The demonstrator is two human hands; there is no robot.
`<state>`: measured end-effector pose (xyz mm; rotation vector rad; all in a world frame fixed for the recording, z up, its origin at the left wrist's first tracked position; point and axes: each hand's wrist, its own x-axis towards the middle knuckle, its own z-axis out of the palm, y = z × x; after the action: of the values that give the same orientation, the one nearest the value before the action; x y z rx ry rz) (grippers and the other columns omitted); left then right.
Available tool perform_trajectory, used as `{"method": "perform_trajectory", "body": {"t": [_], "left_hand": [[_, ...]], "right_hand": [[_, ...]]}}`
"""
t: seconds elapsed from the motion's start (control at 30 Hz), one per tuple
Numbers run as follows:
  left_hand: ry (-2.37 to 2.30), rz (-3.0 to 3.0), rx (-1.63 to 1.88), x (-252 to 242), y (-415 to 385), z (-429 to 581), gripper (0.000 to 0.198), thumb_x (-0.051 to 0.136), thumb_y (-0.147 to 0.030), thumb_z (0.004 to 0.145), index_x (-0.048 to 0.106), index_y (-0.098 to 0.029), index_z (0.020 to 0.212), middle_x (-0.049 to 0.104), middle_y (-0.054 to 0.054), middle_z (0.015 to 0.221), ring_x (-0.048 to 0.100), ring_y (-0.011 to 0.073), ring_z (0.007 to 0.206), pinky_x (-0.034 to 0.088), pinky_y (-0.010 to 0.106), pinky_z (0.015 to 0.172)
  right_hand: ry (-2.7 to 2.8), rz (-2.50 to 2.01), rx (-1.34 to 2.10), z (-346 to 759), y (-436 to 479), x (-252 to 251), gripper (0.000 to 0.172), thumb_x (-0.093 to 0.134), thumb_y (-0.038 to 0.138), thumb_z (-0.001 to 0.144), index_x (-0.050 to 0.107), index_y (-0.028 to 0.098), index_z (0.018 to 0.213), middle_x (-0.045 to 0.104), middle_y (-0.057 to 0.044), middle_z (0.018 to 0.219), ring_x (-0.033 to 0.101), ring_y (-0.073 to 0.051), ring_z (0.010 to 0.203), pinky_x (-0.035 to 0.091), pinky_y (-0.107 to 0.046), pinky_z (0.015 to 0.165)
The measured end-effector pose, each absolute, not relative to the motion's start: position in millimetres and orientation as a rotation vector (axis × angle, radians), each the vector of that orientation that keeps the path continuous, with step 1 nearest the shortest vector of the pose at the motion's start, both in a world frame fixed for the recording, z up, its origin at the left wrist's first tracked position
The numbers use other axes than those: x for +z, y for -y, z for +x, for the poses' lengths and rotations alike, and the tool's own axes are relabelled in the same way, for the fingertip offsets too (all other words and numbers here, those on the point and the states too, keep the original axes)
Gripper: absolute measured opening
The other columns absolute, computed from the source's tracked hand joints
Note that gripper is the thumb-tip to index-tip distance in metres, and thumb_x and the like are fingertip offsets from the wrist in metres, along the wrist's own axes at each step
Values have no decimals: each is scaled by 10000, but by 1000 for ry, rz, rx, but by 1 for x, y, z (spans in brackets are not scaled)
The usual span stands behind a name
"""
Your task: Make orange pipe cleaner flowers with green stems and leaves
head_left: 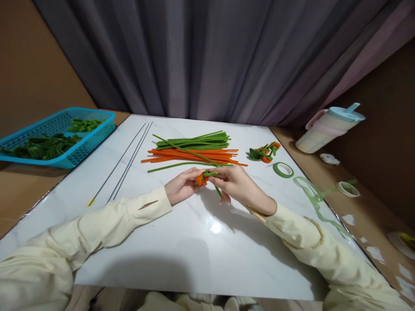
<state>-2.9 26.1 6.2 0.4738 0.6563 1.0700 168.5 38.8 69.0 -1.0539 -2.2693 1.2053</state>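
Chenille piece (200,179); in both hands (183,185) (240,183)

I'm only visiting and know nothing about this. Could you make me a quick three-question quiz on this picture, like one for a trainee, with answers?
1. What do the left hand and right hand hold together?
A) a tape roll
B) an orange-and-green chenille piece
C) a straw cup

2. True or false: the orange stem bundle lies nearer the person than the green stem bundle.

3. Fill in: the blue plastic basket stands on the person's ____ side.

Key: 1 B; 2 true; 3 left.
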Motion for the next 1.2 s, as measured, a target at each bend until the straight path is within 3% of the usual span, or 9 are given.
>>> {"method": "perform_trajectory", "body": {"t": [0.23,0.37,0.43,0.53,0.63,0.77,0.87,0.97,1.2], "left_hand": [[-658,475,1067,4,-27,-4,143,617,-118,760,544,-124,637,594,31,785,574,92,693,506,198,633],[-651,459,1080,5,-26,-3,141,601,-112,771,557,-119,637,591,30,727,585,97,677,507,191,615],[-651,440,1088,5,-27,-3,105,589,-112,782,579,-115,677,596,31,725,590,96,661,512,190,610],[-646,406,1093,3,-28,-5,66,559,-123,807,610,-116,766,614,39,729,601,102,630,529,208,613],[-625,380,1075,2,-29,-7,111,515,-145,838,619,-109,819,652,85,778,620,118,624,541,220,613],[-593,352,1035,4,-28,-8,136,494,-147,851,620,-99,838,670,119,811,635,128,632,549,218,617],[-583,339,1039,5,-27,-8,130,500,-138,847,625,-106,827,662,86,767,642,134,639,557,223,617],[-578,348,1032,6,-26,-8,108,523,-129,832,626,-110,805,642,53,730,639,127,650,562,219,630],[-591,420,1035,6,-25,-8,68,562,-124,804,614,-122,761,620,42,735,626,118,664,557,217,646]], "right_hand": [[2384,-1122,972,165,-33,72,248,427,105,843,674,127,852,513,59,370,574,-108,350,440,-183,483],[2366,-1146,1104,169,-38,75,257,481,160,840,598,136,1067,672,9,642,552,-82,332,432,-193,449],[2395,-1126,1209,173,-41,78,268,512,205,837,576,150,1092,683,-3,746,562,-81,347,418,-192,424],[2465,-1056,1258,180,-44,86,175,501,246,857,622,146,932,618,25,633,571,-81,375,427,-188,450],[2340,-1056,1229,183,-46,93,187,497,272,866,619,131,881,562,27,571,535,-73,388,434,-191,450],[1987,-1013,1493,183,-51,96,268,540,357,848,565,125,980,620,-30,741,370,-33,381,307,-173,331],[1909,-980,1868,182,-54,90,422,586,393,824,506,130,1144,609,-13,679,243,-20,378,160,-171,328],[1915,-922,2049,182,-55,80,553,607,394,812,439,145,1277,606,-9,670,225,-22,401,138,-183,355],[2037,-885,1953,179,-55,75,426,521,384,863,548,140,1211,594,-26,727,238,-26,421,151,-196,369]]}}
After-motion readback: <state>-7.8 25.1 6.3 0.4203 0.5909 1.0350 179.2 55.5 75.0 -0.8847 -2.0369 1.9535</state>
